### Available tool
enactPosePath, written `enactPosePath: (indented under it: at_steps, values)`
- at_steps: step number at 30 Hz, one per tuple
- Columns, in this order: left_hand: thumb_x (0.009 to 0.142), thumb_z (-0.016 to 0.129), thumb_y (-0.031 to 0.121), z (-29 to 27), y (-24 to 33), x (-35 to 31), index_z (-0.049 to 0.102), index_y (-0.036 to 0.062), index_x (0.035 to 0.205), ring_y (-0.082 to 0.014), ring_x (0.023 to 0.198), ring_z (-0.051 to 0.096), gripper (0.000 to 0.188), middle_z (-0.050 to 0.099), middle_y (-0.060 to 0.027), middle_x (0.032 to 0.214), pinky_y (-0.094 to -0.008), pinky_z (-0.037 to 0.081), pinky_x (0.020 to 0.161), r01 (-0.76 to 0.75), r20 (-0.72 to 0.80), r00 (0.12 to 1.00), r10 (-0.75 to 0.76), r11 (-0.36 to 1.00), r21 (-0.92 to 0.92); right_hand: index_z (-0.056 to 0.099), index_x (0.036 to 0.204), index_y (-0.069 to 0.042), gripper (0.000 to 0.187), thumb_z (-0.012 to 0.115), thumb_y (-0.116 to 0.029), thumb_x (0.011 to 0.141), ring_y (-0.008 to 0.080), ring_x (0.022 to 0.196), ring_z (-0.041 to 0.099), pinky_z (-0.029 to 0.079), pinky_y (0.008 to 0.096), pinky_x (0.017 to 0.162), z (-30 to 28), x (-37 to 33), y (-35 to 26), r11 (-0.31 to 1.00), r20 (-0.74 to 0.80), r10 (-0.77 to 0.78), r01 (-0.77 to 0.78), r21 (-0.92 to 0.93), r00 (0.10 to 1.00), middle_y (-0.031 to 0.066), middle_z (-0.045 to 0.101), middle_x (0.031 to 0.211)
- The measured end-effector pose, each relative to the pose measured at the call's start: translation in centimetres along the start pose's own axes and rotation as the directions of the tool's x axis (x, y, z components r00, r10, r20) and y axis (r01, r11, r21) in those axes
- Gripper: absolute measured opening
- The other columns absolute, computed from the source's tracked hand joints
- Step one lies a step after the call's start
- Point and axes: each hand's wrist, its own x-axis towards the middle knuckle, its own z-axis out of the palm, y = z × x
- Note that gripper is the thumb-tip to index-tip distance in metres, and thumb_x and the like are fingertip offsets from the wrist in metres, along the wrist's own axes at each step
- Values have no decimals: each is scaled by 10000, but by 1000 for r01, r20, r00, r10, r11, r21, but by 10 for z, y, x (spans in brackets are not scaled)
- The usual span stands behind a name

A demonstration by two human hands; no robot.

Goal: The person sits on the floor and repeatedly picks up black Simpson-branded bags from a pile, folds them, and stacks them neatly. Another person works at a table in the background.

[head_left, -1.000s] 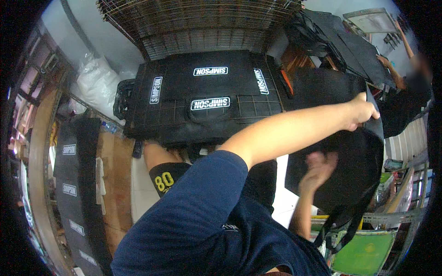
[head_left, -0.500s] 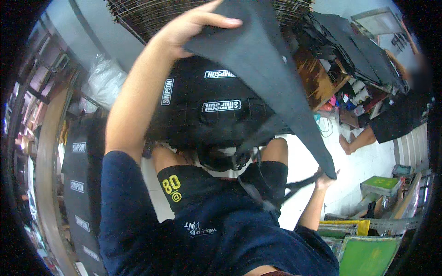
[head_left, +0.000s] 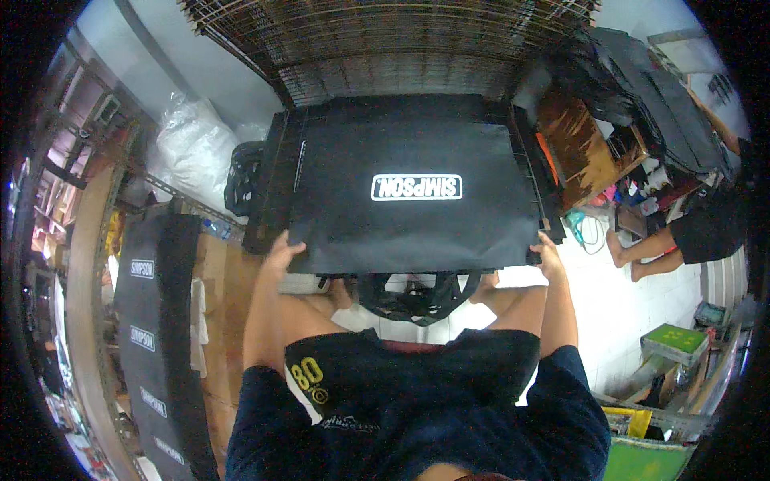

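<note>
A black fabric sheet (head_left: 417,232) with a white-bordered printed label lies spread before me, over a wire rack shelf. My left hand (head_left: 282,255) pinches its near left corner, thumb on top and the other fingers mostly hidden underneath. At the near right corner my right hand (head_left: 549,255) grips the same sheet in a similar way. Between my knees, black straps (head_left: 417,305) hang in a loop below the sheet's near edge. More black fabric shows under and behind the sheet.
A tall stack of wire racks (head_left: 393,40) rises at the far side. Black labelled fabric (head_left: 152,321) hangs or lies at left, near a clear plastic bag (head_left: 192,152). At right are a wooden cabinet (head_left: 577,148), another person's legs (head_left: 650,252) and green-topped frames (head_left: 674,341).
The sheet was raised and folded diagonally between my hands; now it lies flat. My left hand has come down from the far side, and my right hand has moved up to the near right corner.
</note>
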Motion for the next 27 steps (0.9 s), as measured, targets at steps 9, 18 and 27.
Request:
enactPosePath:
  at_steps: [9, 18, 27]
  values:
    - [690, 705, 106, 61, -58, 57, 427, -16, 1291, -251, 1142, 487, 673, 519, -156, 1235, -328, 375, 942, 244, -311, 935, -170, 945, 217, 475, 1261, -127, 489, 458, 7, 791, 209, 932, 547, 445, 342, 756, -14, 62, 69, 989, -209, -1, -29, -145, 978, 102, 556, 1083]
    - [713, 647, -3, 60, -64, 76, 436, 51, 1284, -214, 883, 576, 611, 614, -150, 980, -310, 433, 798, 142, -300, 950, -81, 972, 188, 517, 1184, -59, 435, 533, 68, 768, 152, 790, 571, 452, 273, 672, 4, 68, 64, 995, -291, -84, 64, -77, 953, 80, 609, 888]
    - [717, 628, -20, 53, -107, 92, 440, 86, 1308, -209, 823, 584, 629, 617, -161, 972, -314, 454, 758, 96, -363, 932, -15, 974, 205, 541, 1153, -96, 376, 570, 1, 790, 124, 675, 547, 419, 247, 491, 9, 76, 74, 977, -338, -29, -45, -208, 941, 53, 585, 839]
